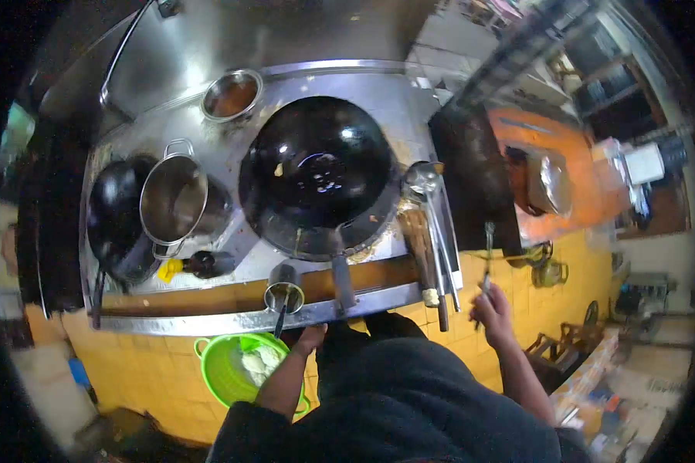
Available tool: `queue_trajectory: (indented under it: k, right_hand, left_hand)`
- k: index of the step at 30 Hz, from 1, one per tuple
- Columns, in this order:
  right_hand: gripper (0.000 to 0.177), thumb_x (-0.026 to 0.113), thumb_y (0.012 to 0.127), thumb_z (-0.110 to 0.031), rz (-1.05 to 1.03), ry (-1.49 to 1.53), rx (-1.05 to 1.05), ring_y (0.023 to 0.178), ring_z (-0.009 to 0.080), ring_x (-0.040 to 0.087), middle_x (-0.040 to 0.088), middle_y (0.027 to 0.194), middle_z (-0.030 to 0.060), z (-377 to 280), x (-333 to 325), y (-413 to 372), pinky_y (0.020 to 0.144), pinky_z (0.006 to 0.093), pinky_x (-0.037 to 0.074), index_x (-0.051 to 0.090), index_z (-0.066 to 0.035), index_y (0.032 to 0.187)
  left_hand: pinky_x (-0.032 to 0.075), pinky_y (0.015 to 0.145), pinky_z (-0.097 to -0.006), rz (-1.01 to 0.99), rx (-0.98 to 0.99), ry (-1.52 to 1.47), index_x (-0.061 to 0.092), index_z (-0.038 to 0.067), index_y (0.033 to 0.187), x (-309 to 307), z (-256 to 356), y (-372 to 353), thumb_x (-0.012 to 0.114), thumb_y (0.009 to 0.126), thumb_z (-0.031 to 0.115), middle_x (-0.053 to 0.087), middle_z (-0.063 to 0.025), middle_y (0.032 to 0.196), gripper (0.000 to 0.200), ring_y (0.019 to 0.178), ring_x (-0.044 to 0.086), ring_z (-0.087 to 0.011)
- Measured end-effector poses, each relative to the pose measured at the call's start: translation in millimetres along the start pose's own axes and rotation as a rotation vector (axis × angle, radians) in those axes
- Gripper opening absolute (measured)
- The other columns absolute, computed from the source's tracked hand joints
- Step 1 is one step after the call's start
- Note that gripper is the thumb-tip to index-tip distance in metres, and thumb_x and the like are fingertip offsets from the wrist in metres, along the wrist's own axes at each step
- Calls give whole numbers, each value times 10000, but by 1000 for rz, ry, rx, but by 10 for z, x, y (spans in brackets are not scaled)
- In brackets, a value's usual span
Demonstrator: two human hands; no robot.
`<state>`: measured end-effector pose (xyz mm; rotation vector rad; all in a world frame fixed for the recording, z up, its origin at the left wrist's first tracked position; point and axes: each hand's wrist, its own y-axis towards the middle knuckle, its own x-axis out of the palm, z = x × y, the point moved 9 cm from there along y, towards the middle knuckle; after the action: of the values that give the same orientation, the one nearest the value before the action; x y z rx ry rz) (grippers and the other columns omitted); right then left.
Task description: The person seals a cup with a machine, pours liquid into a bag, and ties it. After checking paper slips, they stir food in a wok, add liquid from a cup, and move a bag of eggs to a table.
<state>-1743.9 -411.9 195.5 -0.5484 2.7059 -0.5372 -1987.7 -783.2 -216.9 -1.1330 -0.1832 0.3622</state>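
My right hand (489, 310) is closed around a slim metal utensil (487, 266), held out to the right of the stove with its thin end pointing away from me. What kind of utensil it is, I cannot make out. My left hand (311, 338) is at the stove's front edge, below the wok handle (343, 284); its fingers are mostly hidden. Under my left forearm is a bright green colander (225, 376) with white pieces of food (259, 363) inside. A black wok (320, 166) with some shiny liquid at its bottom sits on the stove.
Left on the stove are a steel pot (174, 202), a second dark wok (118, 220) and a yellow-capped bottle (208, 265). A metal cup (284, 287) holds a dark-handled tool. Behind stands a bowl of reddish-brown liquid (232, 96). A ladle (422, 179) lies right, near an orange surface (591, 181).
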Motion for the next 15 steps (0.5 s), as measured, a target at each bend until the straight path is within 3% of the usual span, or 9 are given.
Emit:
queue_trajectory:
  k: [2, 5, 6, 8, 10, 12, 15]
  right_hand:
    - [324, 501, 972, -154, -132, 85, 107, 577, 87, 500, 561, 788, 21, -47, 195, 29, 527, 225, 430, 476, -38, 1274]
    - [348, 492, 971, -151, -310, 261, 72, 627, 98, 529, 581, 830, 35, -35, 446, 128, 541, 254, 459, 456, -50, 1302]
    - [347, 492, 971, -150, -341, 326, 51, 638, 99, 528, 580, 830, 33, -79, 528, 147, 539, 257, 457, 458, -57, 1303]
    - [334, 474, 943, -87, -373, 369, 71, 640, 89, 509, 541, 821, 20, -61, 616, 194, 535, 233, 422, 475, -53, 1275]
    - [389, 516, 956, -134, -428, 457, 17, 631, 97, 510, 574, 820, 27, -41, 647, 272, 527, 235, 425, 438, -68, 1332]
    - [359, 524, 950, -127, -447, 509, 27, 628, 89, 505, 571, 810, 17, -26, 628, 284, 517, 230, 408, 483, -69, 1302]
    - [301, 516, 958, -164, -403, 383, -6, 636, 83, 512, 566, 790, -3, -79, 541, 373, 539, 224, 413, 547, -53, 1235]
  left_hand:
    - [478, 816, -358, 81, 982, 744, 578, 79, 1085, 163, 464, -386, 448, 982, 344, 607, -49, 934, 312, 891, 573, -182]
    - [463, 900, -339, -157, 639, 135, 541, 56, 1242, 38, 1494, -1381, 482, 981, 306, 618, -73, 1168, 367, 1029, 591, -213]
    - [463, 900, -339, -152, 630, 159, 541, 56, 1242, 78, 1831, -1583, 482, 981, 306, 618, -73, 1168, 367, 1029, 591, -213]
    - [480, 773, -321, 56, 757, 23, 561, 63, 973, -89, 2545, -1897, 413, 1016, 310, 541, -41, 821, 291, 808, 540, -145]
    - [482, 777, -329, -83, 438, -570, 570, 69, 921, 96, 2824, -1808, 480, 993, 309, 560, -46, 816, 267, 803, 564, -170]
    - [497, 744, -341, -277, 389, -731, 577, 77, 885, 231, 2851, -1429, 536, 968, 282, 586, -49, 794, 225, 768, 588, -187]
    - [522, 696, -379, -326, 258, -837, 584, 67, 884, 334, 2832, -1337, 606, 911, 278, 620, -71, 781, 214, 737, 624, -226]
